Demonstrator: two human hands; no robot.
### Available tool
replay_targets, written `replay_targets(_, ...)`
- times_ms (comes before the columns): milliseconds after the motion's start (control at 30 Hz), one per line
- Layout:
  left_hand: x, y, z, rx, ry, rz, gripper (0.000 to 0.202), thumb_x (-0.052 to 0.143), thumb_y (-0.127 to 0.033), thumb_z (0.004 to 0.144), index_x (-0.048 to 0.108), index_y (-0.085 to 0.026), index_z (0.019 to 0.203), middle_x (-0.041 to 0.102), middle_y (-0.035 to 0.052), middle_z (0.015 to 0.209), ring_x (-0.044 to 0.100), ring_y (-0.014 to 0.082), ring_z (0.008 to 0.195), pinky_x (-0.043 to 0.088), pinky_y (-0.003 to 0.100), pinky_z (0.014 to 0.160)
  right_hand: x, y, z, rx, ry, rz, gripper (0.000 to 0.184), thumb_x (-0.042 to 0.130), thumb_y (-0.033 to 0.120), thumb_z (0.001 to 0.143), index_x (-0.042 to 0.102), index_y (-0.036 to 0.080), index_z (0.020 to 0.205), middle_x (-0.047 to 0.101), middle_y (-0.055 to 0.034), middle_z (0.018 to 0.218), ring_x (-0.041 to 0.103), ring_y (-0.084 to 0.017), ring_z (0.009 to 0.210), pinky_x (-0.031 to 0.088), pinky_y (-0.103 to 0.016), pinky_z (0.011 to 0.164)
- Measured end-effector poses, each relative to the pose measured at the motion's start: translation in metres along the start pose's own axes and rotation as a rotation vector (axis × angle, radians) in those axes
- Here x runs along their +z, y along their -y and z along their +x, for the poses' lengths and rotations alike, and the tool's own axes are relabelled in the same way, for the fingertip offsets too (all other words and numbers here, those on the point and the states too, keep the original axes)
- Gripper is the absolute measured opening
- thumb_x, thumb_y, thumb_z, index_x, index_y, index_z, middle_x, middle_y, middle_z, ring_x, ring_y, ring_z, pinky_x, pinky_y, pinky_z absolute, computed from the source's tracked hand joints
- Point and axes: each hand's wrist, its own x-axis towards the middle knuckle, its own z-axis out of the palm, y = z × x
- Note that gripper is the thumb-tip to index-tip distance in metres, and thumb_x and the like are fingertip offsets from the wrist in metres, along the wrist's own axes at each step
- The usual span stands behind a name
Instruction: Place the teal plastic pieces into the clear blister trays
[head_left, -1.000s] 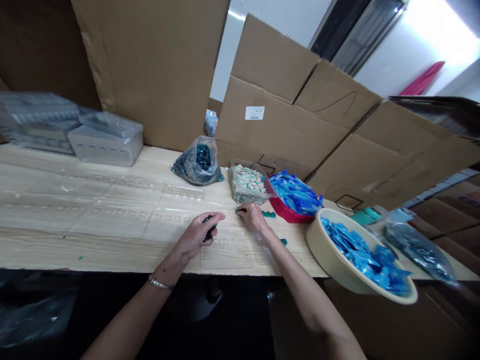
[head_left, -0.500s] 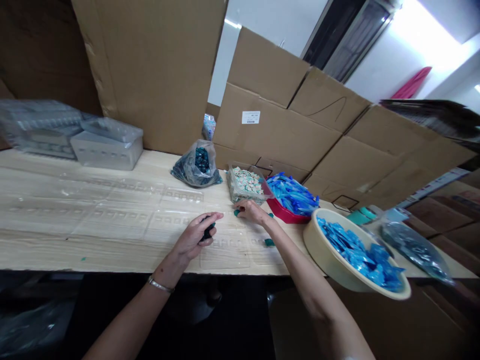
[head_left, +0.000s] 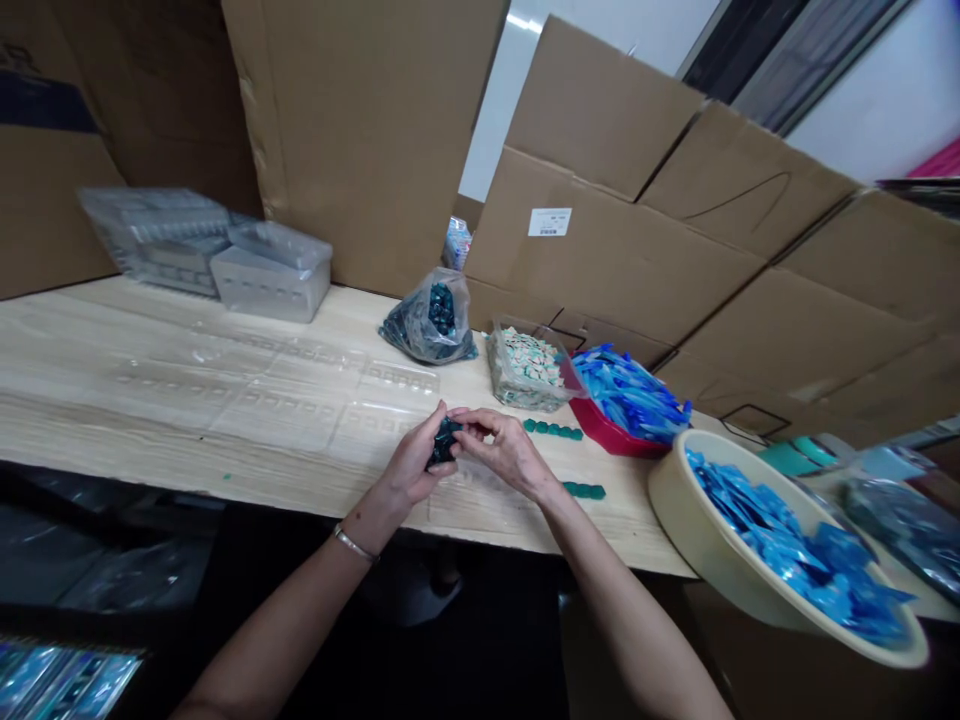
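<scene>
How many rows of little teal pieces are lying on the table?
2: one row of teal pieces by the clear tub, and a second row nearer the table's front edge.

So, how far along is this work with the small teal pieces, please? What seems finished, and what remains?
Done: two short rows of teal pieces lie on the table. In hand: the left hand and right hand hold a dark teal cluster between them. Left: the plastic bag holds more dark pieces.
</scene>
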Motion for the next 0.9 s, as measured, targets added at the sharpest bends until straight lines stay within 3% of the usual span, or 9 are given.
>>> replay_targets(167, 0.002, -0.002, -0.003, 0.144, -0.047, 0.187, 0.032, 0.063, -0.040, 0.074, 0.059, -0.015, 0.093, 0.054, 0.0016, 0.078, 0.044, 0.0029, 0.049, 0.017, 0.010, 0.031, -0.006, -0.017, 0.003, 0.171, -0.137, 0.411, 0.026, 0.068, 0.033, 0.070, 0.068, 0.020, 0.093, 0.067, -0.0011, 0.074, 0.061, -0.012, 0.065, 0.048, -0.026, 0.066)
replay_targets(300, 0.000, 0.004, 0.000, 0.259, -0.142, 0.503, 0.036, 0.063, -0.046, 0.072, 0.059, -0.017, 0.094, 0.044, -0.0049, 0.055, 0.036, 0.0039, 0.040, 0.020, 0.013, 0.033, -0.007, -0.020, 0.001, 0.252, -0.151, 0.605, 0.031, 0.074, 0.031, 0.063, 0.069, 0.020, 0.091, 0.068, -0.0016, 0.075, 0.062, -0.013, 0.066, 0.050, -0.029, 0.070)
replay_targets(433, -0.003, 0.009, 0.003, 0.370, -0.213, 0.637, 0.032, 0.063, -0.045, 0.071, 0.058, -0.017, 0.087, 0.038, -0.0075, 0.048, 0.030, 0.0039, 0.037, 0.022, 0.016, 0.033, -0.001, -0.022, -0.003, 0.266, -0.217, 0.633, 0.029, 0.077, 0.027, 0.059, 0.070, 0.019, 0.086, 0.069, -0.0010, 0.069, 0.063, -0.014, 0.065, 0.051, -0.031, 0.073)
replay_targets(500, -0.002, 0.006, 0.002, 0.339, -0.161, 0.595, 0.031, 0.064, -0.044, 0.071, 0.057, -0.018, 0.087, 0.038, -0.0076, 0.049, 0.030, 0.0038, 0.038, 0.022, 0.015, 0.034, 0.000, -0.020, -0.005, 0.260, -0.213, 0.652, 0.029, 0.078, 0.025, 0.059, 0.070, 0.020, 0.086, 0.069, -0.0003, 0.067, 0.063, -0.014, 0.065, 0.051, -0.030, 0.073)
replay_targets(700, 0.004, -0.007, -0.008, 0.078, 0.113, 0.328, 0.031, 0.067, -0.040, 0.071, 0.054, -0.015, 0.087, 0.044, -0.0027, 0.068, 0.031, 0.0018, 0.047, 0.014, 0.012, 0.035, -0.007, -0.010, -0.009, 0.300, -0.111, 0.803, 0.028, 0.077, 0.026, 0.061, 0.070, 0.019, 0.087, 0.070, -0.0015, 0.080, 0.063, -0.012, 0.067, 0.050, -0.027, 0.074)
replay_targets(800, 0.007, -0.008, -0.011, 0.016, 0.158, 0.265, 0.033, 0.070, -0.037, 0.068, 0.054, -0.015, 0.086, 0.043, -0.0017, 0.072, 0.032, 0.0017, 0.051, 0.012, 0.011, 0.035, -0.008, -0.009, -0.010, 0.312, -0.123, 0.823, 0.028, 0.078, 0.024, 0.059, 0.069, 0.019, 0.085, 0.067, 0.0001, 0.074, 0.061, -0.010, 0.063, 0.050, -0.023, 0.067)
replay_targets(900, 0.009, -0.004, -0.012, 0.023, 0.159, 0.245, 0.030, 0.071, -0.035, 0.068, 0.053, -0.015, 0.082, 0.038, -0.0040, 0.065, 0.030, 0.0017, 0.049, 0.012, 0.011, 0.035, -0.006, -0.012, -0.012, 0.298, -0.149, 0.856, 0.028, 0.077, 0.023, 0.060, 0.068, 0.020, 0.087, 0.064, 0.0016, 0.069, 0.058, -0.009, 0.059, 0.049, -0.021, 0.060)
